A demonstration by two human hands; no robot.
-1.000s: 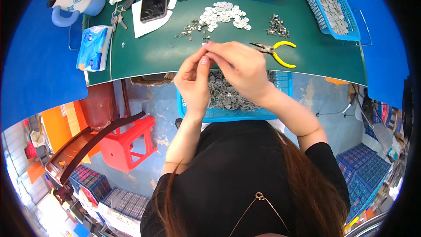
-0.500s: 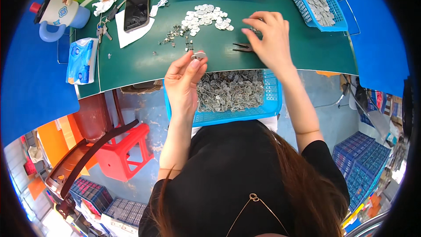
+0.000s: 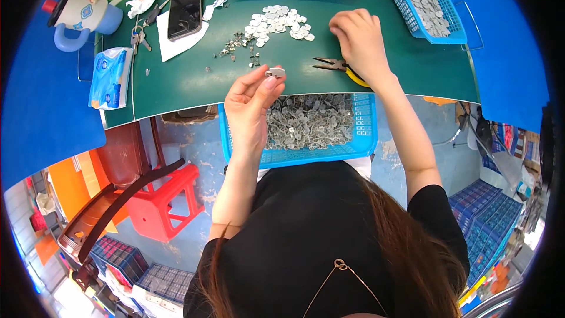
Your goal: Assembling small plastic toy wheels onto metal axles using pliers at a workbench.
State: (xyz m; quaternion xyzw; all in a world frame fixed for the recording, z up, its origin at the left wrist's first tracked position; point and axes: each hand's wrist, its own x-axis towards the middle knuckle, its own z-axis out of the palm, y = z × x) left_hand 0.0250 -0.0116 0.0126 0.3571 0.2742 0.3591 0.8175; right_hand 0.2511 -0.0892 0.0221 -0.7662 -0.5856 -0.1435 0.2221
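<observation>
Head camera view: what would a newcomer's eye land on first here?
Probably the pile of small flat white pieces on the dark green tabletop, near the top centre. Next, the grip of the left hand holds one small flat pale piece by the tabletop's near edge. Below that edge, a light-blue perforated plastic basket heaped with small greyish parts sits mid-picture.

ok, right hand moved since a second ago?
Yes: rightward and forward. Judged against the pliers, the right hand went from left of them to partly covering them in view.
</observation>
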